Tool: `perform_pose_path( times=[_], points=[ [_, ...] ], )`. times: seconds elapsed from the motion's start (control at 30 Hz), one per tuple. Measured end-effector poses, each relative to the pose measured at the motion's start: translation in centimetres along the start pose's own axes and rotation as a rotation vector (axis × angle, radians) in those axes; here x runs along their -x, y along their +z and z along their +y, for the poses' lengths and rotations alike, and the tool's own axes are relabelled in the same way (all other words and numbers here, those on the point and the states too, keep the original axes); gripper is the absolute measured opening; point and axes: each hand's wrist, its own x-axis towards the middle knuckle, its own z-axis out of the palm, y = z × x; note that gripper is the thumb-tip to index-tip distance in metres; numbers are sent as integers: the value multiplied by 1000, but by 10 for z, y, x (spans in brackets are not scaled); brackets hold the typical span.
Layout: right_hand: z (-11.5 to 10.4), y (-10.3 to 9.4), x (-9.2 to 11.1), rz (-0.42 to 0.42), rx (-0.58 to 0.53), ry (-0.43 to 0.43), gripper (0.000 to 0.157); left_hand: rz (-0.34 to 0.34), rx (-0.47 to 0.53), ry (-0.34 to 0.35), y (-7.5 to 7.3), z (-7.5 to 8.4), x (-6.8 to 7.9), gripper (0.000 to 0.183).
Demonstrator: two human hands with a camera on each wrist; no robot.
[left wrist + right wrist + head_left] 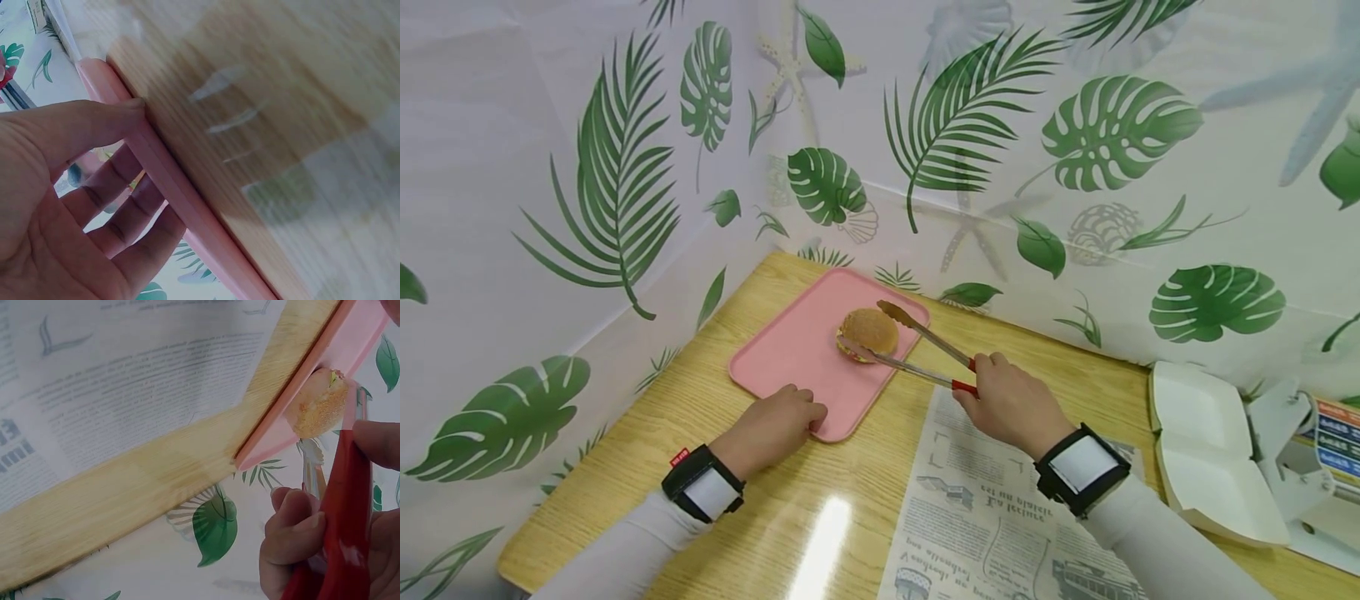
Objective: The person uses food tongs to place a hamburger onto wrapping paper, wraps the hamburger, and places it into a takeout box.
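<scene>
A hamburger point(869, 327) with a seeded bun sits on a pink tray point(786, 358) at the table's far left corner. My left hand point(772, 427) pinches the tray's near rim; in the left wrist view the thumb lies against one side of the rim and the fingers on the other. With my right hand point(1018, 404) I hold metal tongs point(917, 372) by their red handles point(347, 531). The tongs are spread, one tip on each side of the hamburger. Whether both tips touch the bun, I cannot tell.
A sheet of newsprint-style paper point(970, 500) lies on the wooden table point(760, 517) under my right forearm. At the right stand an opened white takeaway box point(1213, 475) and a white holder with colored labels point(1337, 442). A leaf-patterned cloth point(880, 125) hangs behind and on the left.
</scene>
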Motion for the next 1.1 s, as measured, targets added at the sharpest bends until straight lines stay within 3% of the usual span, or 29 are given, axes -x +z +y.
perform_pose_path(
  times=[0.47, 0.73, 1.1],
  points=[
    [4, 9, -7, -105, -24, 39, 44, 6, 10, -4, 3, 4, 1, 20],
    [5, 11, -9, -96, -40, 52, 37, 10, 6, -15, 3, 5, 0, 20],
    [5, 1, -7, -67, -25, 9, 34, 1, 9, -45, -1, 4, 0, 21]
  ],
)
